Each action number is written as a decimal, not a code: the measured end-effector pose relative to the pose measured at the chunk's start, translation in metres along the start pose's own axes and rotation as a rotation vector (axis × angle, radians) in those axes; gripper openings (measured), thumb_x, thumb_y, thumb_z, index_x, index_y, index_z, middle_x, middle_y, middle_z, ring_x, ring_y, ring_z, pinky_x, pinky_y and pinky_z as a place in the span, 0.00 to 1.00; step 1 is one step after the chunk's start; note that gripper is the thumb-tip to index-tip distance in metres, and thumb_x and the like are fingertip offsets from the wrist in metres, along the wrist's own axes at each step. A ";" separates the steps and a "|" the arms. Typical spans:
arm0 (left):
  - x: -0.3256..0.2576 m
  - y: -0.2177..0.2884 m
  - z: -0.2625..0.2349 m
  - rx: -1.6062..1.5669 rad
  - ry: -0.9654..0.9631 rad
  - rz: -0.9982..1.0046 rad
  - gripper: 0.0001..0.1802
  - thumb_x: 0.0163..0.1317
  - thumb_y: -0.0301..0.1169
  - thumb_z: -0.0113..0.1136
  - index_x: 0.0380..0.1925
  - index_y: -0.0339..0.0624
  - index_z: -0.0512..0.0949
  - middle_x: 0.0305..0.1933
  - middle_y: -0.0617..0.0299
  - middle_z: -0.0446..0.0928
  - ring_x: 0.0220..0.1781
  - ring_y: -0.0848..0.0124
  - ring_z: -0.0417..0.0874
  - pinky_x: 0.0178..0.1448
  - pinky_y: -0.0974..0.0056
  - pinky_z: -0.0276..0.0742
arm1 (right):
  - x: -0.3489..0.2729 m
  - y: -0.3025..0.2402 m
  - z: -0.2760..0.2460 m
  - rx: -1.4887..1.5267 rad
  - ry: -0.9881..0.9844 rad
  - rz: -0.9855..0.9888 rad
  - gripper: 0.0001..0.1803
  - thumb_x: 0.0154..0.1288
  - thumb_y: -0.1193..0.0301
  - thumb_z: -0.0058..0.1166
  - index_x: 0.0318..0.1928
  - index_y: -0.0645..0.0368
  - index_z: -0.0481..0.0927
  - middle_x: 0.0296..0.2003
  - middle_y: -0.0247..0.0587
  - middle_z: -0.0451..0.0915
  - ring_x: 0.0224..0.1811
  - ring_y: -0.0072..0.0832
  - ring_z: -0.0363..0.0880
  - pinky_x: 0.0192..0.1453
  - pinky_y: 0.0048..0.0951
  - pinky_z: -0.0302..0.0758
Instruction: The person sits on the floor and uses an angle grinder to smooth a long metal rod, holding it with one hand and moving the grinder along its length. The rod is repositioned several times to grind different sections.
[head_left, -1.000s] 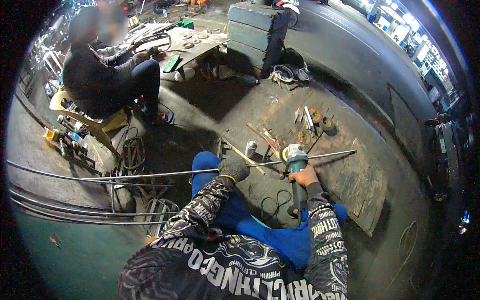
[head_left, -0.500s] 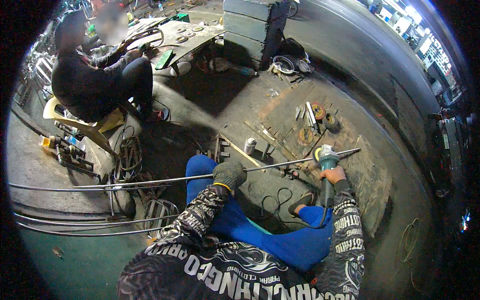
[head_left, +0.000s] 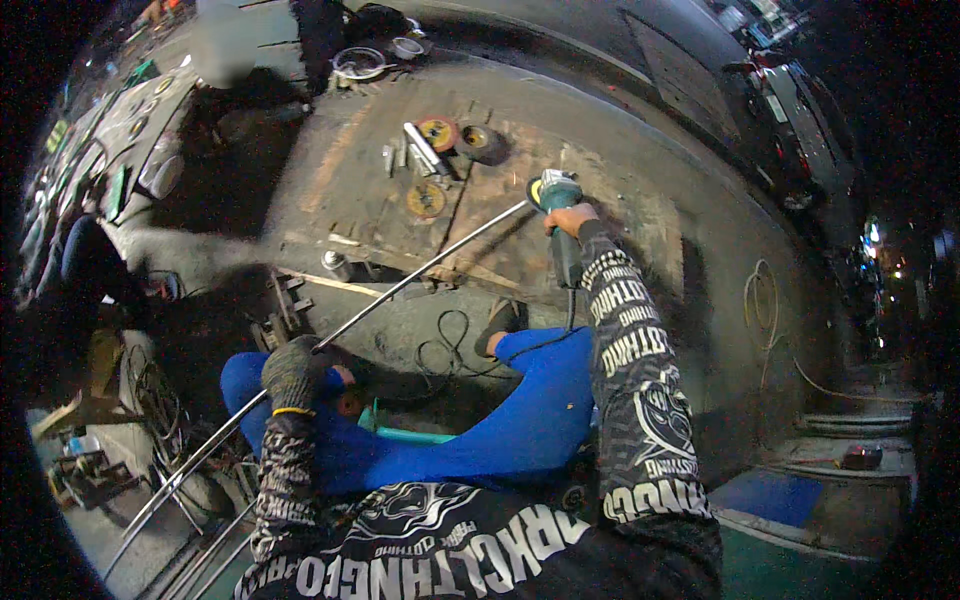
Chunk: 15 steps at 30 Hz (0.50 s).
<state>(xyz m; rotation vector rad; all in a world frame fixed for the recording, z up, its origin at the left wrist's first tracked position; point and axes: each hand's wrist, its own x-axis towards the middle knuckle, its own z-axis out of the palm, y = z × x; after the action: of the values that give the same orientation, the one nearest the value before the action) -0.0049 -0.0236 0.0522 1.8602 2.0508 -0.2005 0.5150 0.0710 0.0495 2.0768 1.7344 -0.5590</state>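
Head camera view: at the left of centre, the gloved left hand [head_left: 293, 377] is curling its fingers into a fist around a slender metal rod [head_left: 425, 270], which is slanting from the lower left up toward the upper centre. The bare right hand [head_left: 573, 218], right of centre, is wrapping around the green body of an angle grinder [head_left: 566, 262], its grip well filled by the tool. The grinder's yellow disc [head_left: 536, 192] is facing left, lying right by the rod's upper end; whether they are touching, one cannot tell.

Beneath the rod's upper part, a worn plywood board [head_left: 340, 190] is covering the ground in the upper centre. On it, a red-rimmed disc [head_left: 437, 135], a dark wheel [head_left: 482, 143] and a plain yellow disc [head_left: 426, 200] are lying near some silvery metal pieces [head_left: 425, 150]. Left of the rod, a spray can [head_left: 336, 263] is standing near a wooden strip [head_left: 335, 283]. A black cord [head_left: 440, 350] is looping over the ground near the centre, above the wearer's blue trousers [head_left: 480, 420]. More rods [head_left: 215, 560] are stretching across the lower left corner, while a parked vehicle [head_left: 790, 110] is showing dimly in the upper right.
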 end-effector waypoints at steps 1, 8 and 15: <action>-0.001 -0.002 -0.002 0.009 -0.030 -0.003 0.16 0.54 0.43 0.59 0.40 0.52 0.85 0.39 0.50 0.83 0.44 0.51 0.84 0.47 0.49 0.79 | 0.007 0.005 0.000 -0.047 -0.029 0.021 0.13 0.59 0.50 0.51 0.42 0.27 0.84 0.44 0.38 0.84 0.45 0.43 0.83 0.50 0.45 0.78; -0.001 -0.027 0.011 0.126 0.064 0.021 0.14 0.55 0.41 0.57 0.37 0.50 0.85 0.34 0.50 0.83 0.39 0.50 0.84 0.43 0.48 0.79 | 0.035 0.054 -0.009 -0.073 -0.011 -0.134 0.12 0.61 0.55 0.51 0.43 0.30 0.85 0.49 0.37 0.82 0.51 0.41 0.81 0.56 0.39 0.74; -0.006 -0.038 0.017 0.160 0.146 0.070 0.12 0.59 0.38 0.51 0.33 0.48 0.81 0.29 0.51 0.82 0.33 0.49 0.84 0.33 0.48 0.78 | 0.070 0.087 -0.013 0.029 -0.038 0.004 0.15 0.60 0.56 0.51 0.45 0.36 0.84 0.52 0.38 0.81 0.54 0.40 0.79 0.58 0.40 0.73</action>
<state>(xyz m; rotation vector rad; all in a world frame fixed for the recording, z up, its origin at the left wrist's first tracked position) -0.0384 -0.0397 0.0334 2.0956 2.1156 -0.2227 0.6128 0.1213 0.0270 2.0748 1.7103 -0.6222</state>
